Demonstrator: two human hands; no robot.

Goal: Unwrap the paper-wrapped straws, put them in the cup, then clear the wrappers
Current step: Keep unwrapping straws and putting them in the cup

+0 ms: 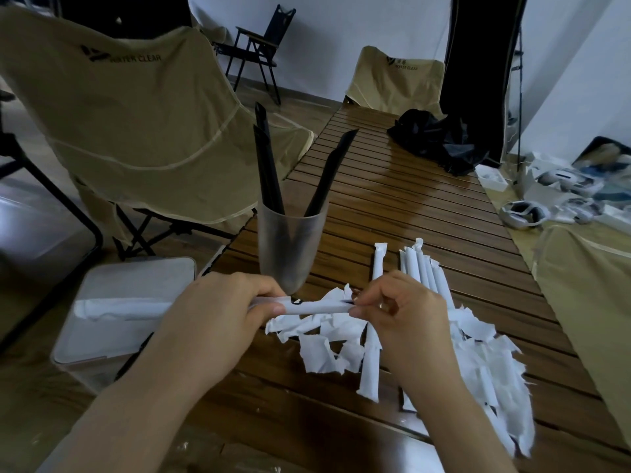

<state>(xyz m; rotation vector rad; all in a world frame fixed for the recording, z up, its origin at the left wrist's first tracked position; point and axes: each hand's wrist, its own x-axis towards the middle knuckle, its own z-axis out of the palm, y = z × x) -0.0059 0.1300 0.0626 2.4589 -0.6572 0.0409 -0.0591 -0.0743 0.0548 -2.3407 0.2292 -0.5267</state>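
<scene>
Straws (269, 165), stiff and black, already stand in the frosted cup (290, 247) at frame centre. Below it the left hand (211, 315) grips a light wrapped straw (307, 307) mid-length while the right hand (403, 308) pinches its thin, easily torn paper end; best held firmly by the rigid shaft.

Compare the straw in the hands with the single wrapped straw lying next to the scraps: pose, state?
The held straw lies crosswise above the table, gripped by the left hand and right hand; the lone straw lies lengthwise on the table. The held straw's wrapper is torn open, showing black; the lone straw's looks intact. Both are in white paper.
</scene>
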